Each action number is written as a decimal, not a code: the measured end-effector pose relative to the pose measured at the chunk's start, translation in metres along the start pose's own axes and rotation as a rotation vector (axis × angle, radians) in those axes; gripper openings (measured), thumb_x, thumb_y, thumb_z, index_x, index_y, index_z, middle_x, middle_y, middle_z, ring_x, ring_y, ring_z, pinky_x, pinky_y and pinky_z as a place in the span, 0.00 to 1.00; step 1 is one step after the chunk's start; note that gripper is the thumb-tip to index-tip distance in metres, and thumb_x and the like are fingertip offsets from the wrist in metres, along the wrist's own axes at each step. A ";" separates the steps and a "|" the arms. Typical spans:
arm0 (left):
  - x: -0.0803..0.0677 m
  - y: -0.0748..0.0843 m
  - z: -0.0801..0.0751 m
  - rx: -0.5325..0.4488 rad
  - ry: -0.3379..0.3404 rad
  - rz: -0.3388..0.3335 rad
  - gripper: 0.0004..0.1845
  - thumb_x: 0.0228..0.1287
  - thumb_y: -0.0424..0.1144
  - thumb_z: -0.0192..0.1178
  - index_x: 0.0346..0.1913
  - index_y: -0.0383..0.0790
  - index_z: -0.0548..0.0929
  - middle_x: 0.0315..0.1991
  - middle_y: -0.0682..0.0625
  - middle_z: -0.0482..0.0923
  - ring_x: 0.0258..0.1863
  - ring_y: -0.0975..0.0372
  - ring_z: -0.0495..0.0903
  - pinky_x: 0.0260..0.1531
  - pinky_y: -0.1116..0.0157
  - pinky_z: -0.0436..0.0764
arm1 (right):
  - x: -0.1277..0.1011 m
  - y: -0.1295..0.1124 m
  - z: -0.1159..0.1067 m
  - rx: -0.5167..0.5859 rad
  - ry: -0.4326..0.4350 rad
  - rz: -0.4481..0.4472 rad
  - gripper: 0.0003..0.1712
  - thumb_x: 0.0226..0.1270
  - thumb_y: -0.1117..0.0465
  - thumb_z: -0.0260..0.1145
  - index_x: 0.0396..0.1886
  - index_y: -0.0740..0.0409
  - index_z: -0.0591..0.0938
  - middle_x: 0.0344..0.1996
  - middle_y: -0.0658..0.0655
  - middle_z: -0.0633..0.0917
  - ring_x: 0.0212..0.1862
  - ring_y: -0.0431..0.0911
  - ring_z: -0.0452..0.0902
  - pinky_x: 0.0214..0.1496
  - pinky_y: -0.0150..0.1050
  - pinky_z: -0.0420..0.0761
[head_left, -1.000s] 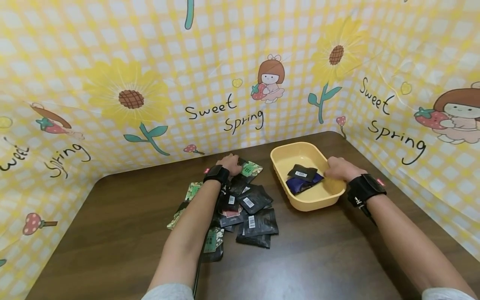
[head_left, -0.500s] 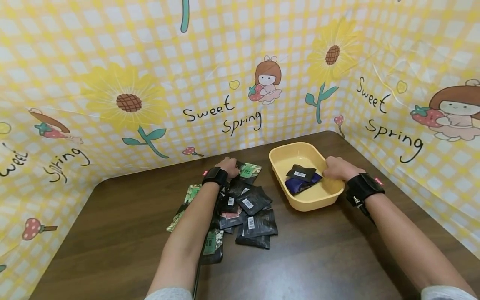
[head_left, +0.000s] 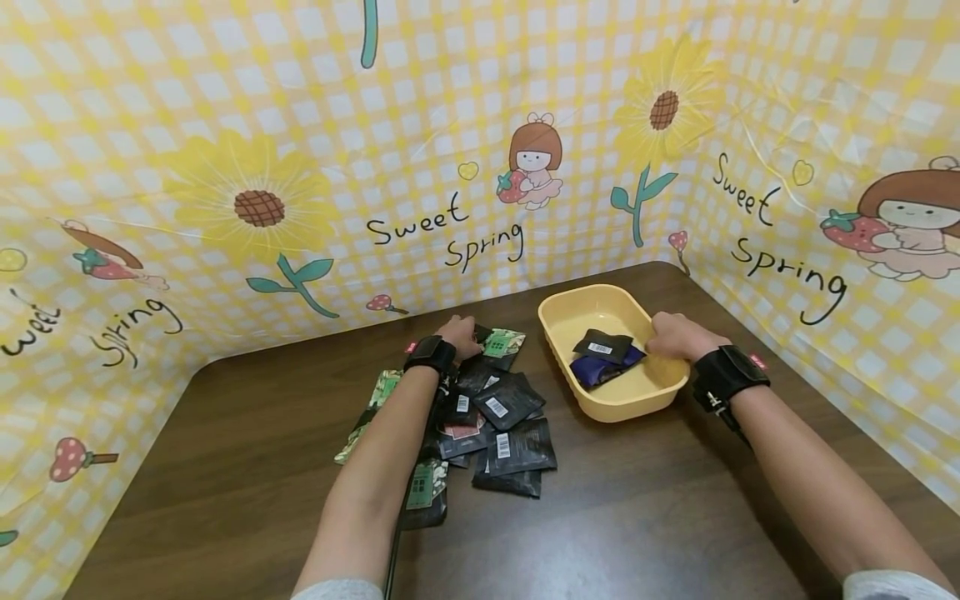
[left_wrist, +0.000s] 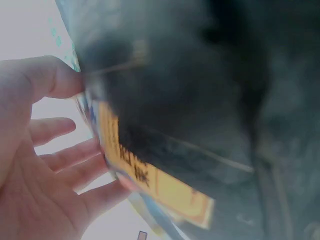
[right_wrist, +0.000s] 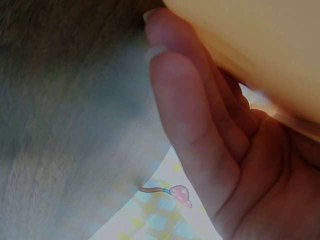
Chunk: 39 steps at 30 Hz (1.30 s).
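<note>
In the head view my left hand [head_left: 459,335] is at the back of a heap of flat black packets [head_left: 510,398]. It pinches the edge of a packet, which seems to be the black one with a green label [head_left: 501,343]. The left wrist view has a dark packet [left_wrist: 190,100] with an orange label close up, thumb and fingers at its edge and some fingertips hidden behind it. My right hand [head_left: 678,336] grips the right rim of a yellow plastic tub [head_left: 596,307]. Inside lie a small black packet [head_left: 603,346] and a dark blue one [head_left: 591,372].
More packets lie under and beside my left forearm, including a green-labelled one [head_left: 426,487] at the front and a green-patterned one [head_left: 384,387] at the left. A checked yellow cloth [head_left: 420,150] walls the brown table [head_left: 247,433] behind and at both sides.
The head view has shifted slightly. My left hand has moved a little, and the green-labelled packet beside it has shifted slightly. My right hand stays on the tub, which keeps its place.
</note>
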<state>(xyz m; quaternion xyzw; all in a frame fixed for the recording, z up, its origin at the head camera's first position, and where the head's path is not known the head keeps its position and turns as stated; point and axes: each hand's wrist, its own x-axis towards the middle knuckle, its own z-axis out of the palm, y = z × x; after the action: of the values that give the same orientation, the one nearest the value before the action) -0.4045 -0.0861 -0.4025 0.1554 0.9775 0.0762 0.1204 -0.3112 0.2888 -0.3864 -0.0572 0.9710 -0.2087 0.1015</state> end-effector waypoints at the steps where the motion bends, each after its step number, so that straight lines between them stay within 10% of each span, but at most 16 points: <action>1: -0.001 0.001 -0.001 0.006 -0.007 -0.004 0.22 0.69 0.42 0.54 0.60 0.35 0.69 0.63 0.35 0.64 0.54 0.48 0.73 0.50 0.55 0.74 | 0.000 0.000 0.000 -0.001 0.001 -0.001 0.05 0.55 0.63 0.54 0.25 0.61 0.71 0.21 0.54 0.73 0.21 0.45 0.72 0.24 0.35 0.70; 29: -0.010 0.017 -0.010 0.035 0.158 0.052 0.19 0.69 0.30 0.49 0.62 0.37 0.74 0.54 0.39 0.79 0.50 0.47 0.81 0.47 0.53 0.79 | 0.001 -0.001 0.001 -0.008 -0.010 0.012 0.06 0.55 0.63 0.54 0.28 0.64 0.72 0.23 0.56 0.74 0.23 0.46 0.73 0.24 0.35 0.71; 39: -0.020 0.077 -0.025 0.103 0.309 0.361 0.28 0.65 0.26 0.54 0.68 0.36 0.67 0.63 0.42 0.74 0.61 0.51 0.76 0.60 0.58 0.76 | 0.001 -0.002 0.001 -0.009 -0.012 0.012 0.06 0.57 0.63 0.54 0.29 0.64 0.72 0.23 0.56 0.73 0.22 0.45 0.72 0.24 0.34 0.71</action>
<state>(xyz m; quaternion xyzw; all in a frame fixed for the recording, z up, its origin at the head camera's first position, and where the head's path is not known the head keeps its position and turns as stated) -0.3706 -0.0226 -0.3599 0.3200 0.9433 0.0696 -0.0545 -0.3118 0.2866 -0.3867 -0.0529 0.9716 -0.2036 0.1082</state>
